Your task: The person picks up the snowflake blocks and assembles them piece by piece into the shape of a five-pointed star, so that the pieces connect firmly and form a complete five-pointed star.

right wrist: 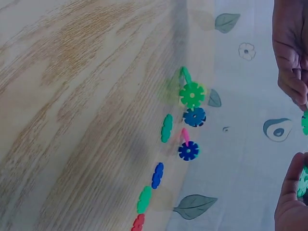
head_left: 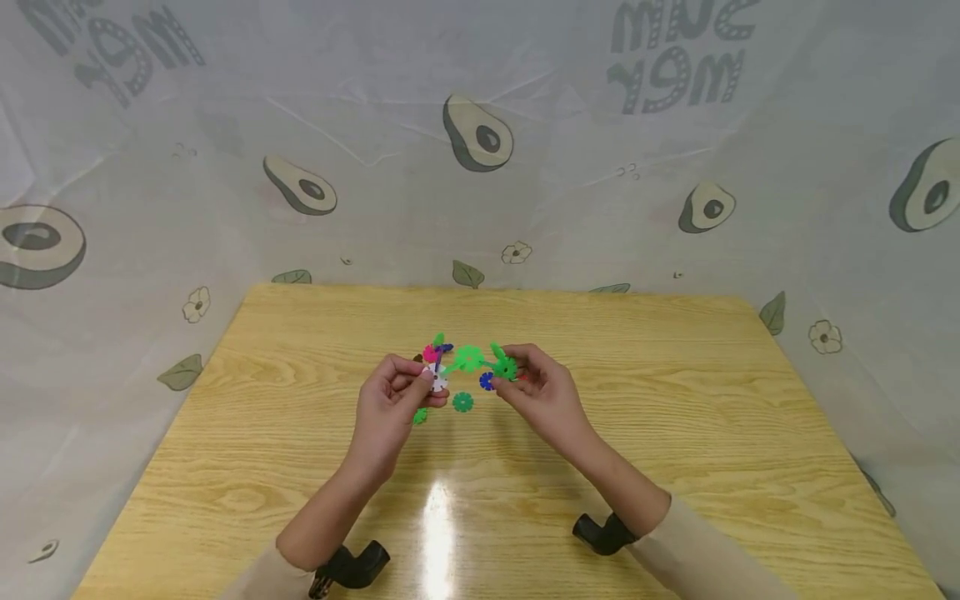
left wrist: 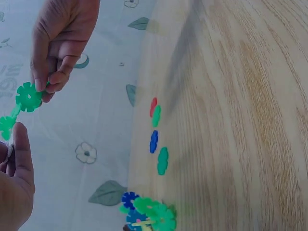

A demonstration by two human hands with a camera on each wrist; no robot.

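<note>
Above the table, both hands hold a joined chain of notched plastic flower discs. My left hand pinches a white disc at one end between thumb and fingers. At the other end, my right hand grips a green disc. Between them hangs a bright green disc, linked by edge-on green pieces. In the left wrist view, the right hand's green disc faces the camera, while the left hand's fingers partly hide the piece they pinch.
Loose on the wooden table lie a teal disc, a blue disc, a red disc and a green disc. Joined discs, including a dark blue one, cluster beyond the left hand. A patterned curtain surrounds the table.
</note>
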